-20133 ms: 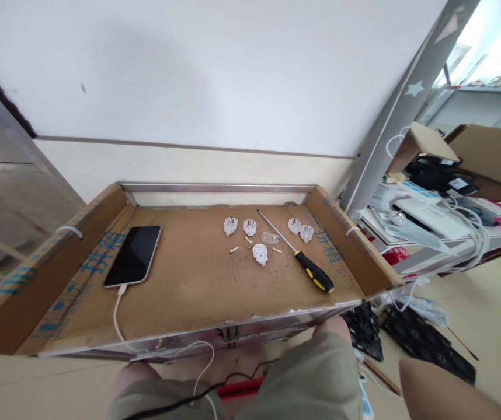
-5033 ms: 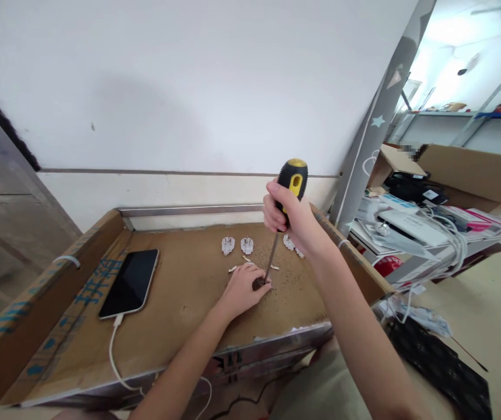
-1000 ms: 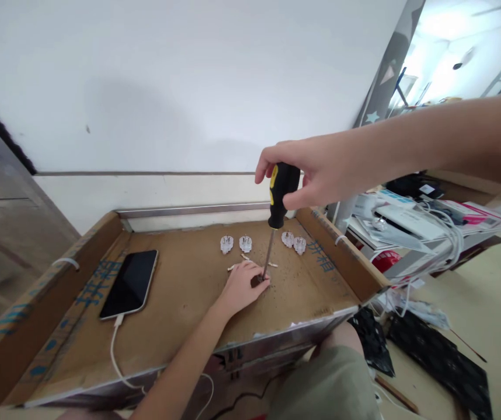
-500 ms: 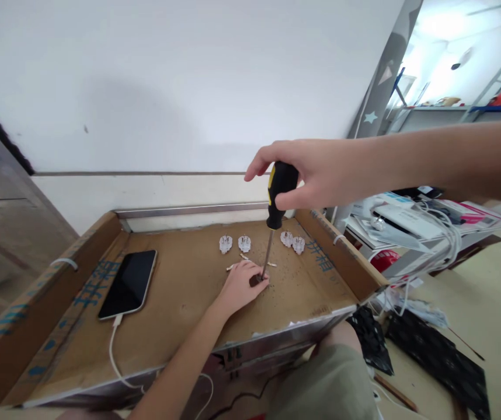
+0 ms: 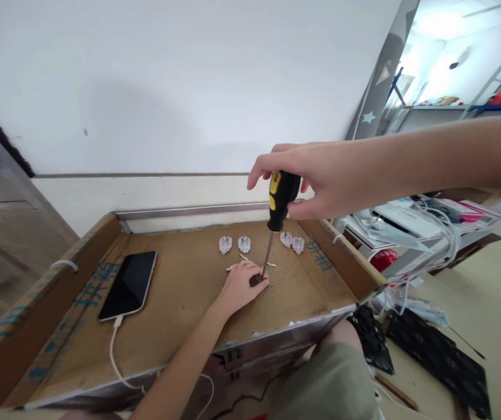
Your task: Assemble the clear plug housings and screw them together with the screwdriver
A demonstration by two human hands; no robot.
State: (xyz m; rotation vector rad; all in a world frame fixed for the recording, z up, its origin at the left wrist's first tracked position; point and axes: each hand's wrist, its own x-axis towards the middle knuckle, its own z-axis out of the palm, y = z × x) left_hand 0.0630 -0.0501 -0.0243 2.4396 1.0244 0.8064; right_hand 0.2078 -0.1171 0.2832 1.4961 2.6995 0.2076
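My right hand (image 5: 312,178) is wrapped loosely round the black and yellow handle of a screwdriver (image 5: 282,201), index finger extended past it. The shaft slants down to the cardboard, its tip at the fingertips of my left hand (image 5: 242,287). That hand rests low with thumb and fingers curled together around the tip. Whatever it pinches there is mostly hidden; only a dark spot shows. Just beyond lie small pale metal strips (image 5: 271,265). Further back are clear plastic plug pieces with metal pins, a pair on the left (image 5: 244,244) and a pair on the right (image 5: 298,245).
The cardboard tray (image 5: 180,326) has raised side walls. On its left lies a phone (image 5: 128,286) with a white charging cable (image 5: 112,350). Dark crumbs dot the cardboard near my hands. A cluttered shelf (image 5: 408,227) and black sheets (image 5: 443,356) are to the right.
My right hand has turned the screwdriver handle, so more of its yellow shows, and sits slightly lower and further right. My left hand stays in place.
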